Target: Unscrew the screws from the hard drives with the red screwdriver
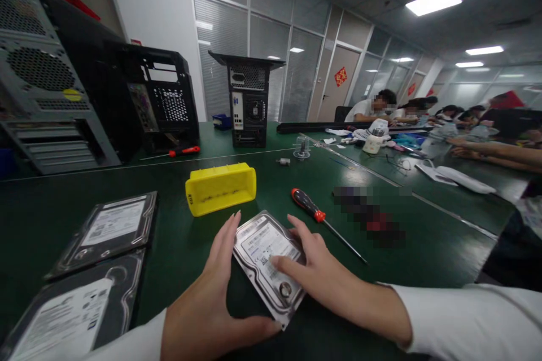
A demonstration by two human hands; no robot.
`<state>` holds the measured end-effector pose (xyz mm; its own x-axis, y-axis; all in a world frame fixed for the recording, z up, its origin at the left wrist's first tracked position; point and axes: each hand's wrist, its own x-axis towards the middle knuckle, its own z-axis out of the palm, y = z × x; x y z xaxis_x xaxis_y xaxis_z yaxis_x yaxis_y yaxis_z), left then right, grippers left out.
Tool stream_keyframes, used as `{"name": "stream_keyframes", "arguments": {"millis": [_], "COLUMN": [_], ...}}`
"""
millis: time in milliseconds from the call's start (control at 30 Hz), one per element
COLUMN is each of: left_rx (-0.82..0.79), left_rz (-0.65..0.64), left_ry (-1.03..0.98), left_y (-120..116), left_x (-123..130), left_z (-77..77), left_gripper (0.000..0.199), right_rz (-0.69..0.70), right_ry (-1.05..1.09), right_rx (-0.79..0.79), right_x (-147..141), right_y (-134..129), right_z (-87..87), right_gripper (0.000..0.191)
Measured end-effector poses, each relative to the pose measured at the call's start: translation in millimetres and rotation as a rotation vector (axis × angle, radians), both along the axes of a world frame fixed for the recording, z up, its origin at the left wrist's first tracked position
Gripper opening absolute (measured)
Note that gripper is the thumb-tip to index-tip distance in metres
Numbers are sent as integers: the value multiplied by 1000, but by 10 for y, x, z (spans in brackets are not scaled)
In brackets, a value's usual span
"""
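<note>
A silver hard drive [265, 259] with a white label lies tilted between my hands at the front middle. My left hand [215, 287] spans its left side, fingertips at the upper left corner and thumb at the lower one. With the thumb pressed on the label and the fingers at the right edge, my right hand [315, 259] grips the same drive. Just beyond is a yellow plastic bin [221, 189] with small dark bits, likely screws, inside. A black and red screwdriver [311, 206] rests to the right of the drive.
Two more hard drives, one [112, 228] behind another [76, 316], lie at left. Computer cases [249, 101] stand along the back, near a second screwdriver [184, 151]. A small glass jar [302, 148], a blurred-out object [368, 214] and a cup [373, 142] are rightward. People sit beyond.
</note>
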<state>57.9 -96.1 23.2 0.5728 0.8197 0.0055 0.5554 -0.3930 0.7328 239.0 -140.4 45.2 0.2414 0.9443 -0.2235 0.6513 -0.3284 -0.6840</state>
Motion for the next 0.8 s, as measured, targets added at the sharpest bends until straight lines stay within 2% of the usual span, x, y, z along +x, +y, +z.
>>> {"name": "stream_keyframes", "arguments": {"millis": [100, 233, 267, 300, 367, 400, 433, 500, 567, 633, 700, 800], "left_rx": [25, 119, 157, 207, 308, 346, 407, 545, 615, 622, 609, 605], "left_rz": [-87, -183, -187, -164, -12, 47, 51, -6, -33, -24, -12, -1], "left_ry": [-17, -48, -52, -58, -25, 0, 25, 66, 94, 102, 93, 79], "left_y": [8, 143, 179, 214, 274, 298, 318, 346, 363, 372, 369, 336], "left_x": [-74, -105, -83, -46, 50, 99, 141, 185, 172, 126, 79, 60], "left_z": [-27, -150, -200, -258, -394, -464, -530, -635, -690, -698, -674, -612], "left_gripper": [146, 148, 142, 125, 75, 64, 63, 68, 71, 74, 84, 89], "right_rz": [-4, 85, 98, 102, 74, 65, 57, 60, 79, 102, 119, 124], "right_ry": [157, 206, 190, 154, 46, -50, -97, -182, -292, -410, -521, -662], "right_rx": [-48, -99, -98, -71, 38, 156, 235, 353, 433, 419, 360, 274], "right_x": [45, 24, 31, 50, 129, 185, 251, 397, 547, 683, 786, 848], "right_y": [-52, -145, -139, -107, 58, 196, 371, 809, 1300, 1761, 2125, 2444], "right_z": [21, -35, -54, -69, -77, -63, -36, 57, 170, 252, 257, 103], "right_gripper": [83, 90, 90, 89, 77, 66, 58, 46, 38, 33, 31, 32]}}
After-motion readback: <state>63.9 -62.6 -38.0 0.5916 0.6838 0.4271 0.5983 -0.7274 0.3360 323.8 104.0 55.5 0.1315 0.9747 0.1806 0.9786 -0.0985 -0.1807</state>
